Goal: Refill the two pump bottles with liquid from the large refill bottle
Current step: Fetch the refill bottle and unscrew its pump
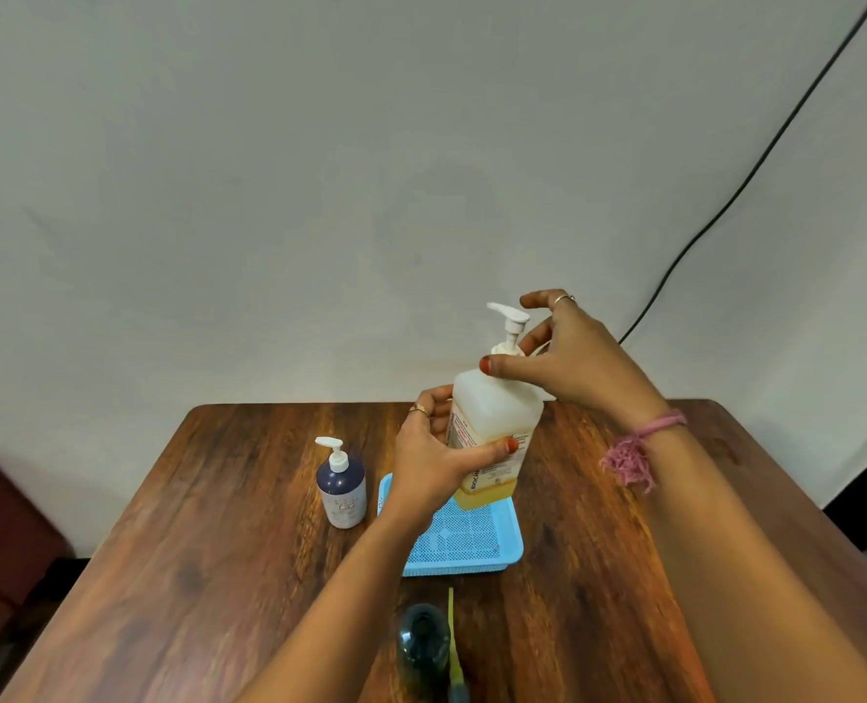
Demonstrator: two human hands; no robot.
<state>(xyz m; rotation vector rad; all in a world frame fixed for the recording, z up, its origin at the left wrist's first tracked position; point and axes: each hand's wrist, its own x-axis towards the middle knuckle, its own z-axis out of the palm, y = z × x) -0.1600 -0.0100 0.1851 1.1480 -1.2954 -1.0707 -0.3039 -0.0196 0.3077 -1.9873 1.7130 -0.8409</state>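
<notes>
Upright between both hands, refill bottle (492, 428), left hand (434, 456) gripping, right hand (568, 357) at pump

Your large refill bottle (492, 428) label shows "BIOCH", partly hidden, remaining print illegible, blue pump bottle (341, 487) left of it, label unreadable
</notes>
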